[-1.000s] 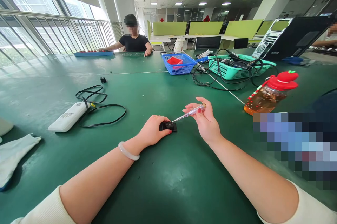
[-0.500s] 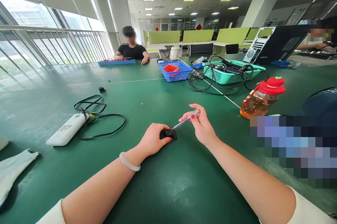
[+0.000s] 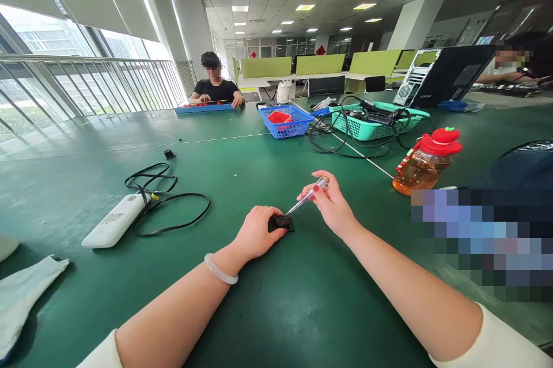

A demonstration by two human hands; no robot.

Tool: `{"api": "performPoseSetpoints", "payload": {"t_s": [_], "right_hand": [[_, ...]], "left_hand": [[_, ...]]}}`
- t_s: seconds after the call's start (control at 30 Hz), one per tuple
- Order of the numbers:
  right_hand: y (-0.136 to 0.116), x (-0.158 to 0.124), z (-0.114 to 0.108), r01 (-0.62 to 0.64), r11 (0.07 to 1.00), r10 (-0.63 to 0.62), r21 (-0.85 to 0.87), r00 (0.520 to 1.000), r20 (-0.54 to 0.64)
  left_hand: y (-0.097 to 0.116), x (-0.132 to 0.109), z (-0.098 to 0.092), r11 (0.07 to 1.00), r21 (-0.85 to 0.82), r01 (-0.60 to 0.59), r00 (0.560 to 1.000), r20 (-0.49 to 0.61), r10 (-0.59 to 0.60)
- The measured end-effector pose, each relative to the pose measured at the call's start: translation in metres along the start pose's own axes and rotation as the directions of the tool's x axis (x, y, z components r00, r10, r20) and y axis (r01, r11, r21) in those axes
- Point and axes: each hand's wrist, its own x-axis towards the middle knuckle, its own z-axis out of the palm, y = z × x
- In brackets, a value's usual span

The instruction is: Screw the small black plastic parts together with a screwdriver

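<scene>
On the green table [image 3: 276, 310], my left hand [image 3: 259, 231] is closed around the left side of a small black part [image 3: 283, 223], its thumb in front and its fingers behind. The part lies flat on the tabletop; its exact kind is too small to make out. My right hand [image 3: 330, 201] pinches the clear handle of a slim screwdriver [image 3: 307, 194]. The screwdriver slants down to the left, and its metal tip meets the top of the black part. Whether the tip sits in a screw cannot be seen.
A white power bank [image 3: 116, 221] with a black cord lies left, near a small black piece [image 3: 169, 154]. A red-lidded bottle [image 3: 427, 163] stands right. Beyond are a blue basket [image 3: 287, 129] and a green basket [image 3: 367, 129] of cables. A person [image 3: 216, 88] sits across the table.
The camera view has shifted slightly, so the scene sits a little lower. Both hands keep their hold, and the screwdriver tip stays at the black part.
</scene>
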Motion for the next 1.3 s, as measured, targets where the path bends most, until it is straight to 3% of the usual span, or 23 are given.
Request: {"api": "performPoseSetpoints", "payload": {"t_s": [0.13, 0.23, 0.33, 0.53, 0.67, 0.8, 1.1, 1.3], "right_hand": [[-0.012, 0.015, 0.005, 0.005, 0.997, 0.003, -0.075, 0.995, 0.1], [-0.017, 0.033, 0.011, -0.054, 0.99, 0.079, -0.131, 0.979, 0.188], [-0.012, 0.047, 0.017, -0.091, 0.992, 0.107, -0.087, 0.973, 0.204], [0.022, 0.048, 0.018, -0.182, 0.957, 0.176, 0.228, 0.983, 0.049], [0.036, 0.041, 0.006, -0.269, 0.879, 0.277, 0.393, 0.96, 0.04], [0.039, 0.039, -0.002, -0.345, 0.83, 0.353, 0.439, 0.933, 0.066], [0.04, 0.04, 0.003, -0.316, 0.834, 0.35, 0.452, 0.937, 0.01], [0.039, 0.038, 0.002, -0.377, 0.843, 0.366, 0.385, 0.925, 0.104]], "left_hand": [[-0.003, 0.0, 0.002, 1.0, 0.001, -0.021, 1.0, -0.005, 0.021], [-0.006, -0.001, 0.003, 1.0, -0.001, -0.031, 1.0, -0.004, 0.031], [-0.007, -0.002, 0.005, 0.999, 0.001, -0.035, 0.999, -0.006, 0.035], [-0.006, -0.004, 0.005, 0.999, -0.007, -0.035, 0.999, -0.019, 0.035], [-0.006, -0.005, 0.004, 0.999, -0.014, -0.043, 0.999, -0.017, 0.043], [-0.007, -0.005, 0.005, 0.999, -0.016, -0.044, 0.999, -0.008, 0.044], [-0.006, -0.006, 0.004, 0.998, -0.005, -0.061, 0.998, -0.011, 0.061], [-0.007, -0.006, 0.005, 0.998, -0.008, -0.063, 0.998, -0.009, 0.063]]}}
